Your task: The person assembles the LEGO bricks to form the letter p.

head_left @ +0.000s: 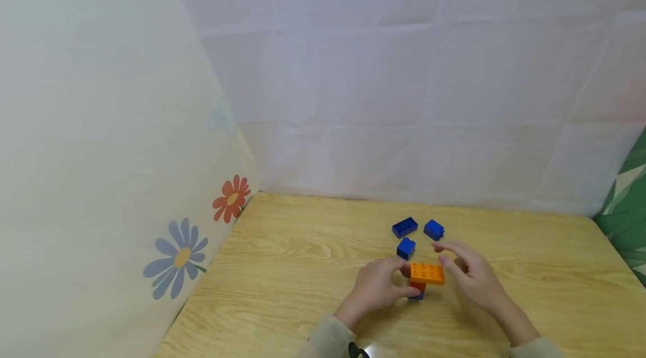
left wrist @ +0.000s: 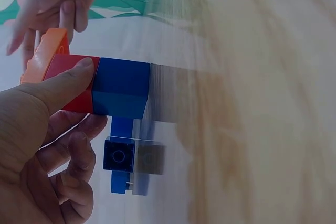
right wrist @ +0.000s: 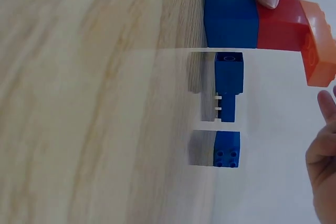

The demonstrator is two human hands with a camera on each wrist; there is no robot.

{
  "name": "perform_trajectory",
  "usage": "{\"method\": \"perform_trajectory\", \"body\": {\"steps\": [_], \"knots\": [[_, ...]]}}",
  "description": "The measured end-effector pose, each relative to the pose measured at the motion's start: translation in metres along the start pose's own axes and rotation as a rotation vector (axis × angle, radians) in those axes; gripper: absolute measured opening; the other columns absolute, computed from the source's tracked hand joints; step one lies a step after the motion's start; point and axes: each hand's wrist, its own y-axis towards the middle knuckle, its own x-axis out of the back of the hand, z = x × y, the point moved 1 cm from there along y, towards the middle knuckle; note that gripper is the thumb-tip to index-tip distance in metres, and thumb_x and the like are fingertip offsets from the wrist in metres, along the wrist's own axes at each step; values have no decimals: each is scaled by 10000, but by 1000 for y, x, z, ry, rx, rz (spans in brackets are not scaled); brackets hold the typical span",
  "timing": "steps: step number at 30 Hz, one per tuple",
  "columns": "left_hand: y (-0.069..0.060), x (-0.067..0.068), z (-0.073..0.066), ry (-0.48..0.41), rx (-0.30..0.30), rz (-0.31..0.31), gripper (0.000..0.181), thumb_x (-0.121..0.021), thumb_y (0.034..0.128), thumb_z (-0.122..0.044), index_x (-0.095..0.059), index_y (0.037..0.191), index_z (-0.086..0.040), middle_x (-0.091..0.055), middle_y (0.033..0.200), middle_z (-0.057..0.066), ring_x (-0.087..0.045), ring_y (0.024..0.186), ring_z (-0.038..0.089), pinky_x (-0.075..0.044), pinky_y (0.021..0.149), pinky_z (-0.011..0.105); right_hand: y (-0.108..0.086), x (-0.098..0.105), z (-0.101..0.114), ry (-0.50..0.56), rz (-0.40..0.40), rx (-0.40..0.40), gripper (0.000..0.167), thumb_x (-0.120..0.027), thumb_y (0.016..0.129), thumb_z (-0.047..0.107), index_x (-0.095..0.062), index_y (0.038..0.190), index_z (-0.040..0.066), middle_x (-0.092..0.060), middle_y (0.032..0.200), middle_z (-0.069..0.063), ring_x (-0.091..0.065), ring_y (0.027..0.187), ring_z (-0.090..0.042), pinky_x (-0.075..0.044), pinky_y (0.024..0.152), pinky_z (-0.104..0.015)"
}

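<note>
A small stack stands on the table, with a blue brick [left wrist: 122, 90] at the bottom, a red brick [right wrist: 283, 27] on it and a flat orange brick [head_left: 427, 272] on top. The orange brick overhangs the red one towards the right. My left hand [head_left: 375, 285] pinches the stack at the red brick, thumb on the near side and fingers behind. Close to the orange brick's overhanging end is my right hand [head_left: 474, 276], thumb and fingers spread apart and holding nothing. In the right wrist view its fingertips [right wrist: 326, 106] appear apart from the orange brick.
Behind the stack lie three loose blue bricks: one nearest [head_left: 406, 248], a longer one [head_left: 405, 227] at the back left, and another [head_left: 433, 229] at the back right. The wood-patterned table [head_left: 282, 268] meets a white cloth [head_left: 353, 156] at its far edge.
</note>
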Motion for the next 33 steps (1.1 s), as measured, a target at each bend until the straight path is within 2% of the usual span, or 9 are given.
{"method": "perform_trajectory", "body": {"steps": [7, 11, 16, 20, 24, 27, 29, 31, 33], "knots": [[-1, 0, 0, 2, 5, 8, 341, -841, 842, -516, -747, 1084, -295, -665, 988, -247, -604, 886, -18, -472, 774, 267, 6, -1, -7, -48, -89, -127, 209, -658, 1035, 133, -701, 1230, 70, -705, 1135, -130, -329, 437, -21, -345, 380, -259], [0, 0, 1, -7, 9, 16, 334, -840, 843, -516, -743, 1078, -299, -657, 983, -253, -595, 883, -17, -471, 783, 274, 11, -1, -12, -108, -123, -199, 302, -686, 1028, 228, -685, 1245, 18, -696, 1157, -124, -320, 429, -52, -339, 378, -265], [0, 0, 1, -10, 11, 22, 331, -839, 844, -514, -742, 1078, -301, -655, 983, -252, -592, 882, -17, -475, 789, 274, 20, 0, -20, -186, -159, -277, 353, -711, 1012, 244, -673, 1280, 17, -695, 1168, -157, -318, 419, -84, -351, 418, -267], [-1, 1, 1, -6, 14, 25, 340, -838, 841, -521, -744, 1086, -304, -655, 984, -257, -596, 886, -21, -478, 788, 274, 26, 1, -24, -201, -180, -346, 391, -737, 990, 244, -663, 1305, 25, -690, 1192, -180, -327, 413, -100, -357, 417, -271], [-1, 1, 1, -5, 17, 24, 347, -841, 838, -522, -746, 1090, -304, -657, 985, -255, -599, 890, -20, -482, 792, 278, 31, 2, -28, -205, -161, -414, 457, -745, 981, 282, -637, 1347, 31, -670, 1245, -179, -395, 462, -139, -378, 420, -281], [-1, 1, 1, 1, 10, 17, 347, -841, 836, -526, -746, 1084, -303, -661, 985, -254, -603, 891, -20, -482, 787, 276, 34, 1, -31, -217, -134, -446, 495, -737, 985, 307, -619, 1371, 19, -656, 1279, -195, -556, 640, -227, -472, 549, -323], [-2, 1, 1, 8, 1, 9, 349, -842, 834, -529, -747, 1081, -301, -664, 985, -253, -607, 890, -19, -481, 779, 270, 36, 0, -34, -213, -119, -467, 518, -728, 990, 319, -605, 1386, 8, -642, 1301, -212, -636, 864, -325, -534, 705, -414], [-2, 1, 1, 15, -7, 0, 353, -843, 832, -532, -746, 1080, -300, -664, 985, -255, -609, 889, -19, -477, 769, 264, 37, -1, -37, -200, -105, -486, 544, -718, 995, 334, -589, 1402, -2, -626, 1324, -230, -613, 1101, -402, -518, 877, -526], [-2, 0, 1, 21, -11, -6, 356, -843, 831, -535, -745, 1081, -300, -663, 985, -256, -612, 889, -19, -476, 762, 258, 38, -2, -39, -177, -88, -517, 575, -707, 1000, 359, -568, 1426, -2, -604, 1355, -239, -550, 1246, -440, -460, 988, -597]]}}
